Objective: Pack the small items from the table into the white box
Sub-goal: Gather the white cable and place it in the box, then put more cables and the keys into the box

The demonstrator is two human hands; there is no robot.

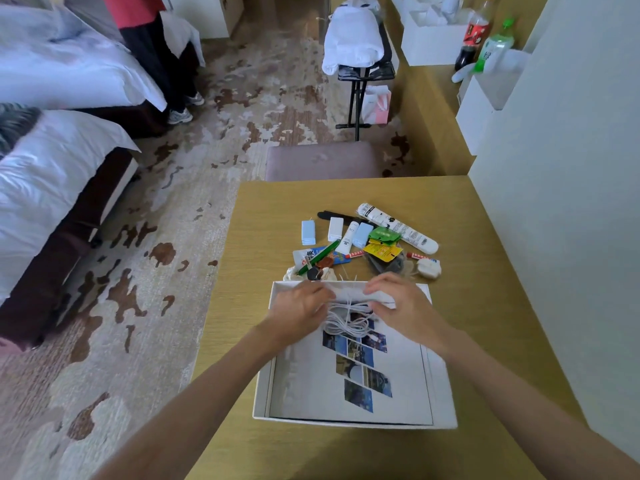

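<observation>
The open white box (260, 403) sits near the front of the wooden table (485, 306), with a printed sheet of photo tiles (360, 368) lying on its floor. Over the box's far end, my left hand (299, 308) and my right hand (403, 306) both grip a coiled white cable (346, 322), which hangs just above the sheet. Beyond the box lies a pile of small items: a pale blue box (308, 232), a small white box (336, 229), a white tube (348, 238), a green pen (320, 259), green and yellow sachets (384, 242), a long white packet (398, 226) and a white plug (429, 268).
A padded stool (325, 161) stands at the table's far edge. A white wall (554, 202) borders the table on the right. Two beds (52, 174) are at the left, where a person stands (156, 57). A luggage rack (360, 53) and bottles (485, 39) are further back.
</observation>
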